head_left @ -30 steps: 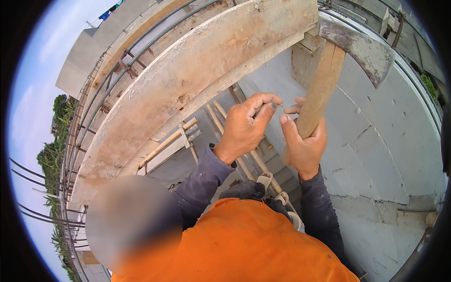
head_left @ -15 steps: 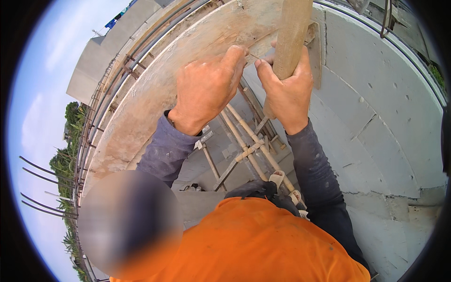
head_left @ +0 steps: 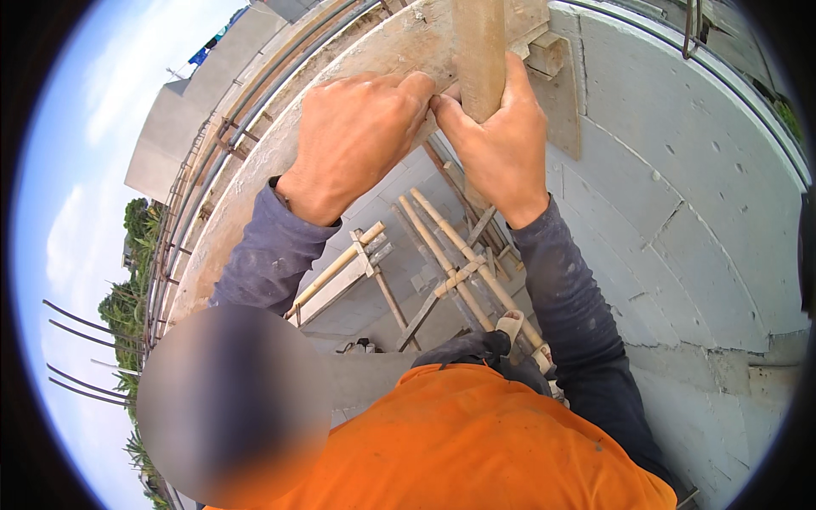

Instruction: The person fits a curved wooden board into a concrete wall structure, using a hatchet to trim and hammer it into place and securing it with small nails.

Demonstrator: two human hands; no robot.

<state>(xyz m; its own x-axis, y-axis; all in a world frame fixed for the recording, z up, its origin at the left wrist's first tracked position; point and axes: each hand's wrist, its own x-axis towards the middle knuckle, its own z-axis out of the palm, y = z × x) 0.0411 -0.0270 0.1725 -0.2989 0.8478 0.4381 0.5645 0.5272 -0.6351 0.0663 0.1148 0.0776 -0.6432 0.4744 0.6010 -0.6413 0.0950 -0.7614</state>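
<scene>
My left hand (head_left: 361, 140) is closed in front of a stained board (head_left: 246, 161). Its fingertips meet the thumb of my right hand (head_left: 501, 157), and whatever they pinch is hidden at this moment. The fingers of my right hand close round the lower part of a pale, round wooden pole (head_left: 478, 64), whose upper end runs out of view. Just right of the pole, a small wood block (head_left: 548, 55) is fixed against a flat board (head_left: 561, 110).
Bamboo and timber scaffold poles (head_left: 450, 259) cross below my hands, with my sandalled foot (head_left: 510, 325) on them. A grey block wall (head_left: 671, 195) rises on the right. Reinforcing bars (head_left: 183, 200) run along the left edge, some sticking outward (head_left: 85, 327).
Both hands and the pole have shifted left and slightly up in the view. A thin strand showing between my hands is now hidden. More scaffold shows below my left arm.
</scene>
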